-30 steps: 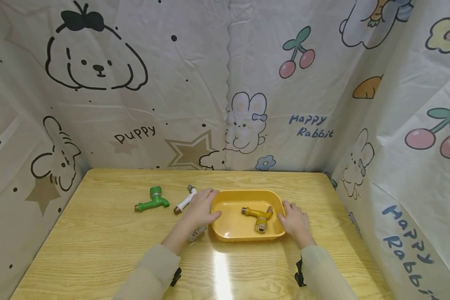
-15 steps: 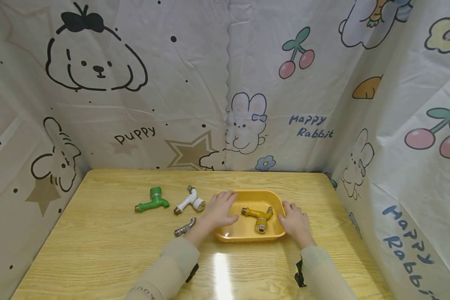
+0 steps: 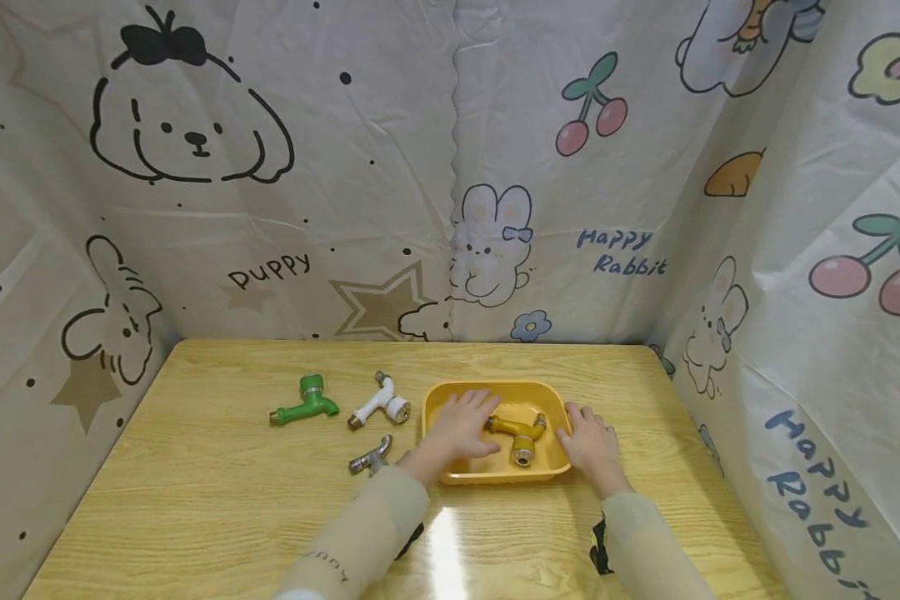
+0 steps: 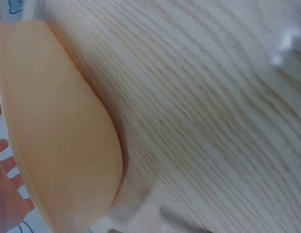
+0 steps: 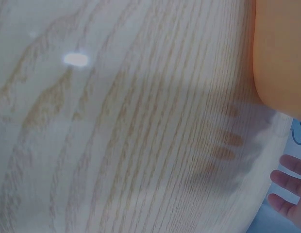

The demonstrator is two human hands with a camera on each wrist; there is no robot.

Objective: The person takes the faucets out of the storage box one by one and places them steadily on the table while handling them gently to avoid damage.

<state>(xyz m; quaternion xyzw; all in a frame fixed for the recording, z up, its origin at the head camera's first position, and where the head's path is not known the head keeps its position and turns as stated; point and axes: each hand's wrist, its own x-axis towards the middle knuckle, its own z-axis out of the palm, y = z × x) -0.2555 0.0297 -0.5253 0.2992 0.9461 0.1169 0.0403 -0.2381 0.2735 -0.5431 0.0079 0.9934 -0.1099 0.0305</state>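
Observation:
A yellow plastic basin (image 3: 536, 390) lies on the table, with a yellow faucet (image 3: 516, 427) inside. My left hand (image 3: 459, 432) hovers over the basin's left part, fingers spread, next to the faucet's threaded end; the head view does not show whether they touch. At the right rim is my right hand (image 3: 591, 437), its thumb over the edge and its other fingers outside. Those fingers (image 5: 289, 180) look extended and apart from the basin wall in the right wrist view. The basin's outer wall (image 4: 63, 126) fills much of the left wrist view's left side.
Left of the basin lie a green faucet (image 3: 305, 402), a white faucet (image 3: 378, 402) and a chrome faucet (image 3: 371, 457), the last partly hidden by my left forearm. Printed white curtains (image 3: 390, 208) stand behind and beside the wooden table (image 3: 195, 500).
My left hand has left the basin's left rim and moved right over its inside, uncovering the white and chrome faucets. The right hand and the basin keep their places.

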